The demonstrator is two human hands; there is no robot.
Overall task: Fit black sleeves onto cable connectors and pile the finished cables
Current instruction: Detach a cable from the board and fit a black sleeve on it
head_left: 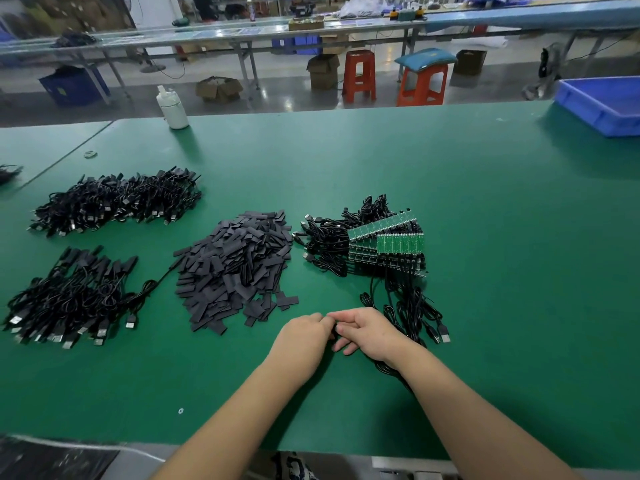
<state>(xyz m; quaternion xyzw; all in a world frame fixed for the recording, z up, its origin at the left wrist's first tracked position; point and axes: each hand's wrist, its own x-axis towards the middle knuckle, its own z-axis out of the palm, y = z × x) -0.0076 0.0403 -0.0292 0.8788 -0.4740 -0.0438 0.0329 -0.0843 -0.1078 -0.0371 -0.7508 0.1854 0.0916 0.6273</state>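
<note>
Both hands meet low on green tabletop [485,237]. Left hand [304,336] curled, grip contents hidden. Right hand [367,329] fingers bent over black cable [391,368]. Sleeve heap [235,268] just beyond; finished cables [72,299] far left.

green table mat [485,237] all the way across, plain and even. dead centre, a heap of matte dark grey-black sleeves [235,268]. left side, two piles of glossy black cables [117,200] with silver plug tips catching the light. right of centre, more black cables under bright green circuit boards [391,237] marked with fine pale lines. white bottle [172,107] at the far edge, blue tray [602,105] top right, orange-red stools [358,76] beyond, one topped with a teal cushion [425,58].
</note>
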